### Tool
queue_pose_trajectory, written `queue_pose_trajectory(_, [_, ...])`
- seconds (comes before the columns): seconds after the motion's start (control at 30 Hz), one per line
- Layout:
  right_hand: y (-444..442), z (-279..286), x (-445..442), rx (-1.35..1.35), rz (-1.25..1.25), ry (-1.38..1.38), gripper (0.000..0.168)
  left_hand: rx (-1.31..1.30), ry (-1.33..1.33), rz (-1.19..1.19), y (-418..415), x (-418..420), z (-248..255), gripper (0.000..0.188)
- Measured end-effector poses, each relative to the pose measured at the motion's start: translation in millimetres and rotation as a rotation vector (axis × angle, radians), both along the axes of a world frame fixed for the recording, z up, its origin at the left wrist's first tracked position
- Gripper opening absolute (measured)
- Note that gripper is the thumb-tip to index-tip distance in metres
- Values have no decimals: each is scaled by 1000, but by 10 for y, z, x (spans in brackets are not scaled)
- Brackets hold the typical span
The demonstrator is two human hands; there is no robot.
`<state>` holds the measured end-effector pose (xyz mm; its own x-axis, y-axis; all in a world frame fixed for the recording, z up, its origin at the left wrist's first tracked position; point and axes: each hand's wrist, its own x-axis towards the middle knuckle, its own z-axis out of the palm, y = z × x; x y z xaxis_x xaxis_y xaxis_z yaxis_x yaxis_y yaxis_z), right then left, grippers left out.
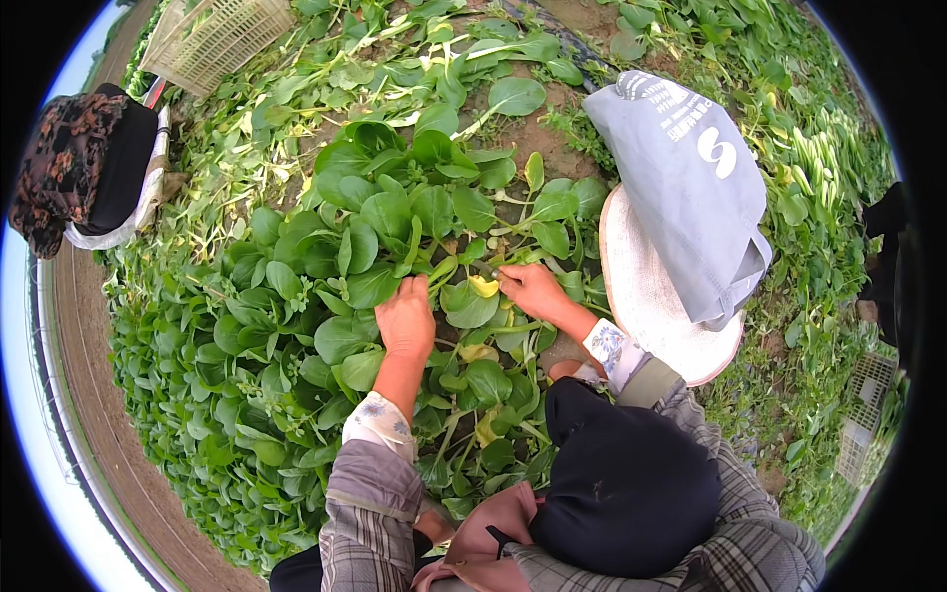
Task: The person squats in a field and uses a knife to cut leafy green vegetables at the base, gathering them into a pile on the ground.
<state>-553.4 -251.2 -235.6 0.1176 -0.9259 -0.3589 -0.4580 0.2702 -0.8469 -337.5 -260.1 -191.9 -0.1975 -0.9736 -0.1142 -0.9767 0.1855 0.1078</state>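
My left hand (pixel 407 314) is closed around the lower stems of a leafy green plant (pixel 388 214), which looks like bok choy. Its broad leaves spread above and beyond my fingers. Just to the right, at the plant's base, my right hand (pixel 538 292) grips a small dark tool (pixel 488 271), apparently a knife. Most of the tool is hidden by the fingers and leaves. A yellow leaf (pixel 484 286) shows between both hands. Dense uncut greens (pixel 244 414) stand to the left of my left arm.
A grey printed cloth bag (pixel 681 185) lies over a pale woven oval piece (pixel 644 274) at right. Plastic crates stand at the upper left (pixel 218 41) and right edge (pixel 865 418). Loose leaves (pixel 355 70) litter the soil. Dark floral cloth (pixel 70 159) shows at left.
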Motion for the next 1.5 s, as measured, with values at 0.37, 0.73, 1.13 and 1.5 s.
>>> queue_pose_trajectory(0.37, [-12,-118,25,-26,73,17,21,-22,22,20,-17,-40,5,24])
queue_pose_trajectory(0.73, [92,-344,156,-313,82,89,26,-37,129,68,68,14,126,23])
queue_pose_trajectory(1.13, [244,557,-190,262,-292,-1128,53,-195,554,-79,632,-322,745,26])
queue_pose_trajectory(1.5, [306,711,-171,271,-157,-1133,54,30,-26,-232,529,-855,1046,62])
